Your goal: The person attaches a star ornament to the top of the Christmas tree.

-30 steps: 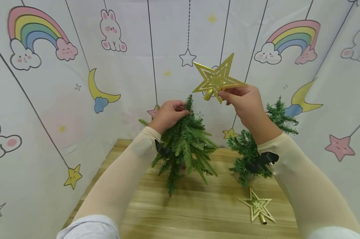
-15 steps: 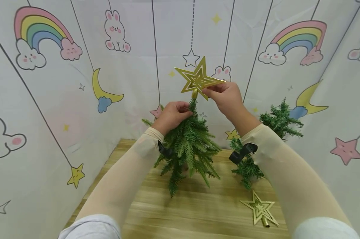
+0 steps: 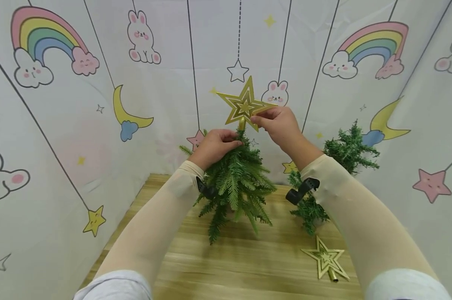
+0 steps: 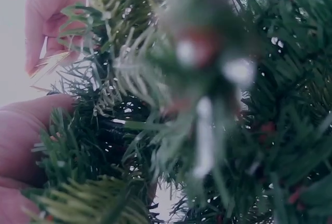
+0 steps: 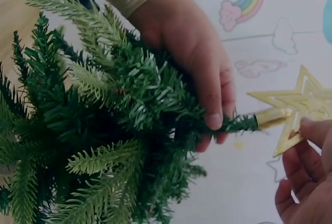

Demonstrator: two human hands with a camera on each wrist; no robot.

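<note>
A gold star tree topper (image 3: 244,107) stands upright at the tip of a small artificial Christmas tree (image 3: 235,179). My right hand (image 3: 281,125) pinches it between thumb and fingers by its lower right part. With thumb and fingers my left hand (image 3: 215,146) pinches the treetop just below. In the right wrist view, the topper's hollow tube (image 5: 273,116) sits over the end of the tip, and bare green stem shows between it and my left hand (image 5: 192,53). Needles blur much of the left wrist view, where a thumb (image 4: 31,112) shows at the left edge.
A second small green tree (image 3: 349,148) stands at the right, partly behind my right forearm. Another gold star topper (image 3: 325,258) lies on the wooden tabletop (image 3: 226,271) in front of it. A printed white backdrop (image 3: 173,91) surrounds the table's back and sides.
My right hand has brought the star left and down from beside the tree onto its tip, with its tube now upright and lower over it. My left hand has kept its grip on the treetop.
</note>
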